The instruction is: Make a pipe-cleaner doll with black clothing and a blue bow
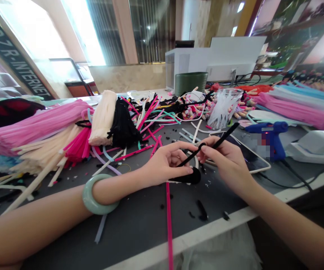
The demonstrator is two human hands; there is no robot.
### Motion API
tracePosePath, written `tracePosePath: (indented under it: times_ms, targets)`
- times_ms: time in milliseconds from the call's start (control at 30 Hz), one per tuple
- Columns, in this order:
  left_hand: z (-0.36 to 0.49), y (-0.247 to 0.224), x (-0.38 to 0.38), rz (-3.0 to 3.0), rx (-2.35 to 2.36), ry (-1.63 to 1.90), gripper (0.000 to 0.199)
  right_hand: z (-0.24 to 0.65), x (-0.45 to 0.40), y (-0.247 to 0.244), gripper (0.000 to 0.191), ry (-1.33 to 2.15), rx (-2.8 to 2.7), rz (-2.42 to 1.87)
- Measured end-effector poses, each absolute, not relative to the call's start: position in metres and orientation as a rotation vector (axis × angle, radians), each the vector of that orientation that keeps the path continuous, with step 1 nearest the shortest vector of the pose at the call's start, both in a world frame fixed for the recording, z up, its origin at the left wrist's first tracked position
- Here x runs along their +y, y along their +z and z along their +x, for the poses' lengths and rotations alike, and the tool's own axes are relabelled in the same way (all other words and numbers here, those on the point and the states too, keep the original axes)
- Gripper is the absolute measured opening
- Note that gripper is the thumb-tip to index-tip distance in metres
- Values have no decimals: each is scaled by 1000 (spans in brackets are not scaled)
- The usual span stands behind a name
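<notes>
Left hand (166,161): fingers grasped black chenille stem (226,136) | right hand (229,159): thumb and forefinger pinched it farther along | stem: slanted above the grey desk (142,217), inward of its front edge | pink chenille stem (168,221): overhung that edge

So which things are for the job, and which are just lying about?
For the job:
- thin black fuzzy stem, held in the left hand and right hand
- perhaps the blue plastic glue gun, its small red light glowing

Seemingly just lying about:
- curled black fuzzy scraps
- dark green round pot
- long pink fuzzy bundle on the left
</notes>
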State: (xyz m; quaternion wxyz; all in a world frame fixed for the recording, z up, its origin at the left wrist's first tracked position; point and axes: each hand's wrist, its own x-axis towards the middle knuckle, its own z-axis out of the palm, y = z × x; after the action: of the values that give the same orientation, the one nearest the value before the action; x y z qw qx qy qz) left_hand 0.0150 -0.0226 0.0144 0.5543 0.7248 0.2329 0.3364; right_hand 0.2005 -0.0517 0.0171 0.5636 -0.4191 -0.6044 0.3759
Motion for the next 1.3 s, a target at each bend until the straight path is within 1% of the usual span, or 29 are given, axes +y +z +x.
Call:
tracePosePath:
  times_ms: [267,367,500,600,733,933,1300]
  targets:
    - [14,11,-24,1823,591,752,58,199,-51,19,12,1056,-1217,-904]
    - [14,10,-24,1829,599,730,59,199,-50,18,14,1082,-1178,-900]
    - [14,11,-24,1833,587,723,55,201,-48,15,15,1066,-1191,-919]
    - [14,13,-25,1781,595,775,46,202,-48,13,14,1042,-1231,-924]
    - [14,16,-26,1705,632,896,31,202,-48,14,12,1053,-1240,-909]
    - [15,14,-26,1657,664,1128,18,201,-49,15,16,1062,-1264,-958]
    - [17,17,-26,1471,603,1266,27,199,-53,19,18,1048,-1440,-1002]
